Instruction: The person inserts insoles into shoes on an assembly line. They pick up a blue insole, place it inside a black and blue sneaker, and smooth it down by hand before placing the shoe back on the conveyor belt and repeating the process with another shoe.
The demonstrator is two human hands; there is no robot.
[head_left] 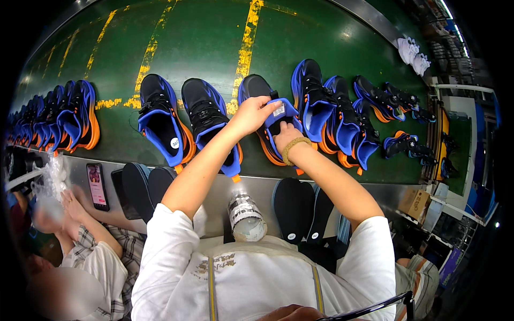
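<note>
A black and blue sneaker (258,88) with an orange sole lies in front of me, toe pointing away. My left hand (250,114) pinches its blue tongue (279,111), which is folded up and shows a white label. My right hand (287,136), with a yellow-brown bracelet on the wrist, reaches into the shoe's opening. Its fingertips are hidden inside, so whether they hold anything cannot be seen. Just left stands another sneaker (206,109) of the same kind, and beyond it one more (160,120), its insole showing. Close on the right is another matching sneaker (311,99).
The green belt (203,48) carries yellow lines and rows of similar shoes at both sides. Black insoles (293,206), a clear plastic cup (247,219) and a phone (97,186) lie along the metal edge. A co-worker's hand (75,206) is at the left, near clear plastic.
</note>
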